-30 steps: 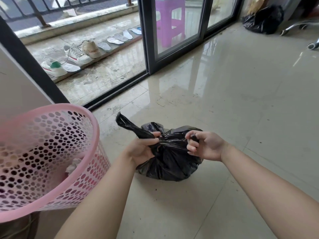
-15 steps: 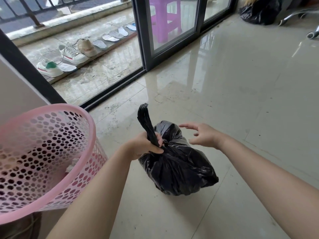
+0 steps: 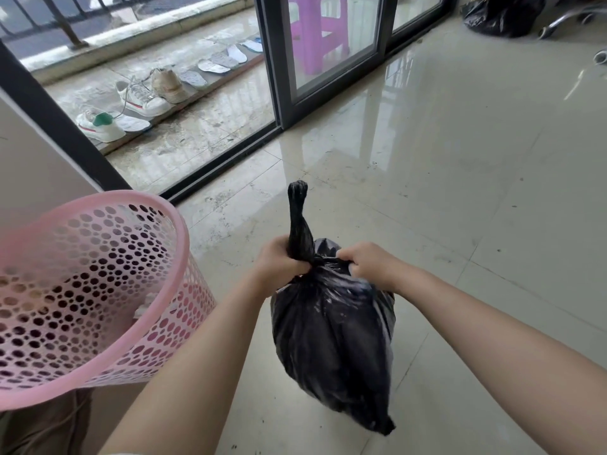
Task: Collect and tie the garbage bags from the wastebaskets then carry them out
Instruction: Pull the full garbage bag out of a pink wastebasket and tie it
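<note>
A full black garbage bag point(image 3: 331, 339) hangs in front of me above the tiled floor. My left hand point(image 3: 277, 266) grips its twisted neck, whose end sticks straight up. My right hand point(image 3: 369, 262) grips the gathered plastic on the other side of the neck. A pink perforated wastebasket point(image 3: 98, 290) stands at the lower left, with a scrap of white paper showing inside.
A sliding glass door point(image 3: 328, 50) with a dark frame runs along the back; shoes point(image 3: 141, 100) and insoles lie on the balcony behind it, beside a purple stool point(image 3: 317, 31). Another black bag point(image 3: 502, 14) and a chair base sit at the far right. Glossy floor tiles point(image 3: 476, 192) spread to the right.
The bag has been lifted and hangs longer. Its twisted neck swung from pointing left to upright. My right hand let go, then took hold of the bag's top again.
</note>
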`<state>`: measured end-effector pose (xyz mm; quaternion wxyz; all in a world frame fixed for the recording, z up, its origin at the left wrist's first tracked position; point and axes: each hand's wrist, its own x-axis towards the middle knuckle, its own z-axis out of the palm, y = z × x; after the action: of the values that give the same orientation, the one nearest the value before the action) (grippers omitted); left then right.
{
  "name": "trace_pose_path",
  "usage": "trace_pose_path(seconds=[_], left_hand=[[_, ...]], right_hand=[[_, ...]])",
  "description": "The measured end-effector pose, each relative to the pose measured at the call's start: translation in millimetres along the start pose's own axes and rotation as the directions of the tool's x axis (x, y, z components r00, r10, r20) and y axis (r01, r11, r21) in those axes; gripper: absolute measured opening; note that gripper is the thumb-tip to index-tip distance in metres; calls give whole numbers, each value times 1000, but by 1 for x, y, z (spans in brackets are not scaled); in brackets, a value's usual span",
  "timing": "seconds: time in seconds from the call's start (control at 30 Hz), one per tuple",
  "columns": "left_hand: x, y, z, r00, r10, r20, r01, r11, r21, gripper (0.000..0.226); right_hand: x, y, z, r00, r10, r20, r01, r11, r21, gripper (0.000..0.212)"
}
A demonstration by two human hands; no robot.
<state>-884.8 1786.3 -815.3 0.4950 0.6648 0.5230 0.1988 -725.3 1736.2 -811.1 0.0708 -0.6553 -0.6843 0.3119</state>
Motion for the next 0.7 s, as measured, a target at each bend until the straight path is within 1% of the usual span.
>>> trace_pose_path(seconds=[0.03,0.1,0.13,0.2,0.23,0.27,0.3,0.33,0.37,0.4,0.43,0.47,0.5,0.57,0.63,0.67,0.7], left_hand=[[1,-4,2,997,45,-64,-41,997,67,31],[0,-8,6,983,120,-136,-86,969,233,16],[-2,-8,8,977,142,-162,-78,933,352,15],[-7,-4,12,974,153,-167,-33,826,563,32],[-8,-2,13,975,143,-171,-12,800,600,38],[-9,1,13,981,108,-160,7,808,589,41],[-8,1,11,990,62,-127,11,860,510,41],[-6,-1,8,998,15,-67,10,935,355,41],[-6,-3,4,999,-32,20,29,986,166,42],[-8,-3,1,990,-74,118,75,997,-9,42],[-10,-3,-2,976,-99,194,129,981,-148,40],[-11,-4,-3,964,-120,239,184,946,-268,38],[-11,-5,-3,957,-142,254,234,894,-382,37],[-11,-3,0,951,-199,238,302,764,-570,35],[-10,1,8,948,-248,201,316,634,-706,36],[-9,2,12,950,-254,182,301,584,-754,38],[-8,2,17,955,-246,167,280,557,-782,39]], right_hand=[[-1,-1,2,1000,-7,3,7,1000,-3,36],[-2,-6,3,1000,-15,13,16,1000,-12,34],[-2,-7,3,1000,-26,15,26,999,-22,33],[0,-9,5,999,-37,1,37,998,-40,26],[1,-8,5,1000,-24,-6,24,999,-39,20],[1,-7,4,1000,-10,-8,9,999,-32,17],[1,-4,4,1000,1,-3,-1,1000,-22,20],[-1,0,3,1000,11,-2,-11,1000,-13,28],[-2,4,2,1000,26,1,-26,1000,-8,34],[-2,7,1,999,39,3,-39,999,-5,37],[-3,10,2,999,47,3,-47,999,-8,36],[-3,12,3,998,57,4,-57,998,-8,31],[-3,13,3,998,64,-3,-64,998,2,25],[-1,14,3,997,76,-22,-75,997,27,19],[1,14,3,996,79,-38,-77,996,50,21],[2,13,3,996,81,-43,-78,995,59,24],[1,13,4,996,83,-37,-81,995,60,29]])
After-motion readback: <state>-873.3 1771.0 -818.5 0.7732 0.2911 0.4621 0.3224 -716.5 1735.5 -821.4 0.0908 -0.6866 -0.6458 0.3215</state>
